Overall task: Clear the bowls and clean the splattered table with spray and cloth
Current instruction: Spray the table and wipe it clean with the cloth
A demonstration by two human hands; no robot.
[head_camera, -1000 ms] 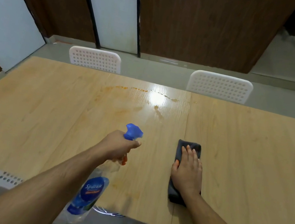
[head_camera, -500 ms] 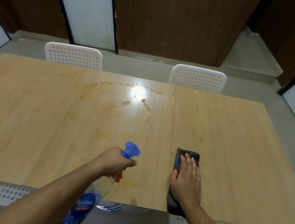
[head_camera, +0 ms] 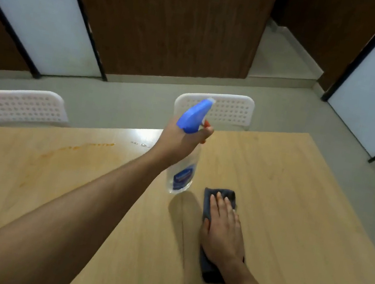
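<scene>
Head view, looking down over a pale wooden table (head_camera: 294,209): the spray bottle (head_camera: 184,163) is held up in the air above the tabletop, its long axis close to upright with the clear body and blue label hanging down and the blue trigger head (head_camera: 194,115) at the top, nozzle aimed away from the person toward the far edge and the white perforated chair (head_camera: 231,110) behind it. The bottle's base clears the wood, and its shadow falls on the table just below. The left hand (head_camera: 181,141) is wrapped around the bottle's neck, fingers curled about it with a fingertip over the orange trigger. The right hand (head_camera: 223,227) lies flat, fingers straight and close together, pressing down on a dark grey cloth (head_camera: 219,195) that rests on the table just right of the bottle; the cloth is folded into a long strip running away from the person, its far end showing past the fingertips and its near end under the wrist. Orange smears (head_camera: 86,149) streak the wood to the left near the far edge, well apart from the cloth, and a few droplets glint in the glare beside the left wrist. A second white chair (head_camera: 16,104) stands at the far left
</scene>
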